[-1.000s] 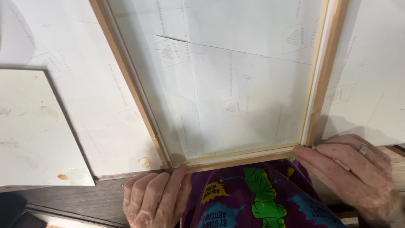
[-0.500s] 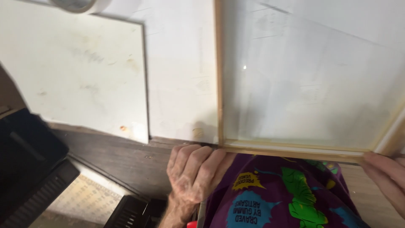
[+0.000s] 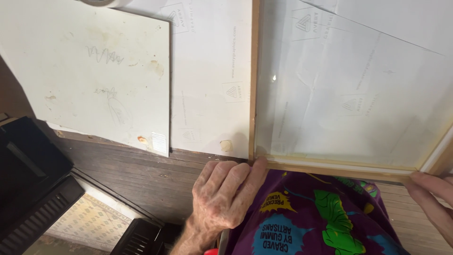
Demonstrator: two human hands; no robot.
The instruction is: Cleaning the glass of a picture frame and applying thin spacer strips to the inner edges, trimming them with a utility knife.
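A light wooden frame (image 3: 255, 85) with a clear pane lies flat on white backing paper (image 3: 210, 80) on a dark wooden table. My left hand (image 3: 224, 193) rests at the frame's near left corner, fingertips touching the wood. At the right edge, my right hand (image 3: 432, 198) touches the frame's near right corner; only its fingers show. Neither hand wraps around the frame. My purple printed shirt (image 3: 311, 217) fills the space between my hands.
A stained white board (image 3: 94, 71) lies on the table to the left. Dark table edge (image 3: 137, 170) runs below it. A black case or bin (image 3: 33, 184) and a patterned floor sit at the lower left.
The view has swung left, so the frame now sits to the right and the white board shows fully. Both hands stay at the frame's near corners.
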